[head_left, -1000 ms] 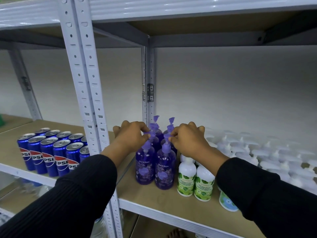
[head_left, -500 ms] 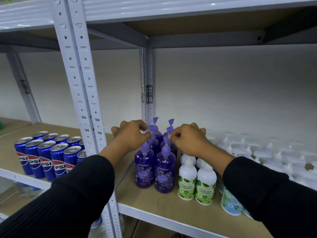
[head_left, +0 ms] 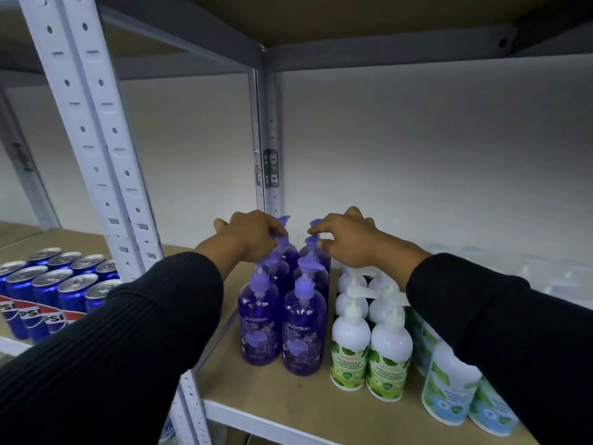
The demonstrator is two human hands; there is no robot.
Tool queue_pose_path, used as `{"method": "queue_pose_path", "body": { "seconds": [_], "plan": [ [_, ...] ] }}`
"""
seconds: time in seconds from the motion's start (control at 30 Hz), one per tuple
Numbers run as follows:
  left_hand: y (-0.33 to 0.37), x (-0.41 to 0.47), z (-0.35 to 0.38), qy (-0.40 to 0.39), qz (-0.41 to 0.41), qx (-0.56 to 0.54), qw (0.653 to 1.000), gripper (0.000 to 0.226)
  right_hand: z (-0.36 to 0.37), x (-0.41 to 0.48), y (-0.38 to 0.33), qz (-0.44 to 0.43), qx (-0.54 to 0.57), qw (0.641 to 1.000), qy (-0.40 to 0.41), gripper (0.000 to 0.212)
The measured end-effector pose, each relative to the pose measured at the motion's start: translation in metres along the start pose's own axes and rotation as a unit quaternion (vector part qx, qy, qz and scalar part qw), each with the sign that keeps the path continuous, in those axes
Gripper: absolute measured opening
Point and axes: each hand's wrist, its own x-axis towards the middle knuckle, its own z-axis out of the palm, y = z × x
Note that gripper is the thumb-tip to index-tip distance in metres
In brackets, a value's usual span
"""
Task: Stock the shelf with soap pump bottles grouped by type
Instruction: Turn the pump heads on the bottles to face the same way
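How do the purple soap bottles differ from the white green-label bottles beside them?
The purple bottles are see-through with purple pumps; the green-label bottles are opaque white with white pumps. The purple bottles read "guardian"; the green-label bottles read "antibacterial hand wash". The left hand and right hand pinch pumps of rear purple bottles; neither grips a green-label bottle. Both kinds stand upright in double rows on the shelf.

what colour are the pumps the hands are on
Purple pumps, clearest in the head view.

Deep purple bottles [head_left: 260,326] with lilac pumps [head_left: 260,280], white bottles [head_left: 350,335] with green leaf-print labels, pale blue-labelled bottles [head_left: 449,396], blue cans [head_left: 48,297] banded red and white, black ribbed sleeves [head_left: 128,348].
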Motion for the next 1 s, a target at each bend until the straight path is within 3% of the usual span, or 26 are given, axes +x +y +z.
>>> {"method": "queue_pose_path", "body": {
  "seconds": [0.3, 0.77, 1.0],
  "plan": [
    [-0.002, 0.008, 0.003, 0.013, 0.012, 0.003, 1.0, 0.023, 0.01, 0.009, 0.005, 0.001, -0.001, 0.998, 0.057, 0.025],
    [-0.002, 0.004, 0.006, 0.03, -0.003, -0.019, 0.999, 0.021, 0.021, 0.005, -0.002, 0.029, -0.025, 0.99, 0.139, 0.03],
    [-0.004, 0.009, 0.004, 0.013, -0.002, -0.014, 1.0, 0.022, 0.019, 0.005, 0.0, 0.035, 0.003, 0.992, 0.121, 0.034]
  ]
}}
